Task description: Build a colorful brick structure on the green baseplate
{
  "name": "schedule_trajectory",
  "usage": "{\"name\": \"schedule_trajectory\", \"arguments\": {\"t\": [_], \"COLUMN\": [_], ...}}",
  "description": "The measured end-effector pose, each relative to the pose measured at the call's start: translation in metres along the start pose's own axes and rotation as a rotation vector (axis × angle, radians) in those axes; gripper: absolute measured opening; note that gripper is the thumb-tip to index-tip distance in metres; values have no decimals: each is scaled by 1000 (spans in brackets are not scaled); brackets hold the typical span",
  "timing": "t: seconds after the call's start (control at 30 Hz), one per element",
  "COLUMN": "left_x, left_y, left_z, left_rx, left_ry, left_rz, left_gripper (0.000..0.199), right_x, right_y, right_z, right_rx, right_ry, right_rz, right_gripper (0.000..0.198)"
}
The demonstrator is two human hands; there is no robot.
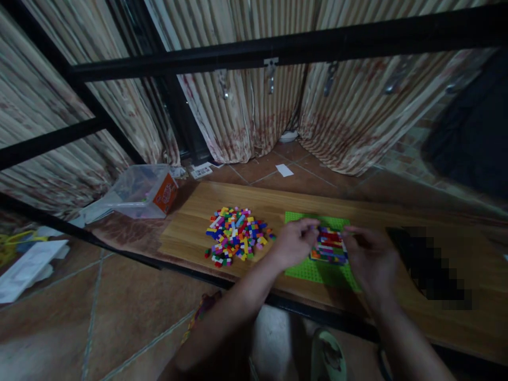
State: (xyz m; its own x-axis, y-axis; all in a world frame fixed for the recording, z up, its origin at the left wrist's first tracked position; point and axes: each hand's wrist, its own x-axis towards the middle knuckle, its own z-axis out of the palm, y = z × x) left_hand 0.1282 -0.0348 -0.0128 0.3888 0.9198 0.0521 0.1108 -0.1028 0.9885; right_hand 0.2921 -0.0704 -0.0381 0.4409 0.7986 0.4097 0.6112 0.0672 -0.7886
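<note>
A layered build of toy building bricks (330, 245), in red, white, blue and other colours, is at the green studded baseplate (305, 273). At its left side is my left hand (296, 242), fingers bent and closed on the build's upper left edge. My right hand (372, 259) grips the opposite side, with its fingertips at the upper right edge. Whether the build is fixed to the plate or lifted slightly cannot be made out. My fingers hide parts of both side edges. Left of the plate lies a heap of loose bricks (237, 232) in many colours.
Everything stands on a long wooden board (186, 227). A clear plastic box (138, 193) with an orange label is beyond its left end. A dark, partly pixelated object (420, 259) lies at right. A black metal bar (293, 53) crosses before the curtains (254, 116).
</note>
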Motion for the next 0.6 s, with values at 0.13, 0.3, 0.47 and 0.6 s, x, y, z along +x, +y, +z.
{"name": "schedule_trajectory", "arguments": {"t": [0.13, 0.3, 0.47, 0.6], "left_x": [3, -12, -35, -48], "left_y": [11, 19, 23, 28], "left_z": [-57, -127, -174, -193], "left_rx": [-152, -331, -459, -543], "left_ry": [368, 726, 933, 1015], "left_rz": [64, 136, 184, 197], "left_gripper": [26, 16, 15, 16], "right_x": [-29, -78, -111, -124], "right_y": [-37, -75, -104, -123], "right_z": [22, 61, 95, 131], "right_rx": [131, 159, 90, -25], "right_ry": [-263, -618, -671, -708], "right_rz": [-176, -424, -637, -706], "right_gripper": [19, 18, 22, 32]}}
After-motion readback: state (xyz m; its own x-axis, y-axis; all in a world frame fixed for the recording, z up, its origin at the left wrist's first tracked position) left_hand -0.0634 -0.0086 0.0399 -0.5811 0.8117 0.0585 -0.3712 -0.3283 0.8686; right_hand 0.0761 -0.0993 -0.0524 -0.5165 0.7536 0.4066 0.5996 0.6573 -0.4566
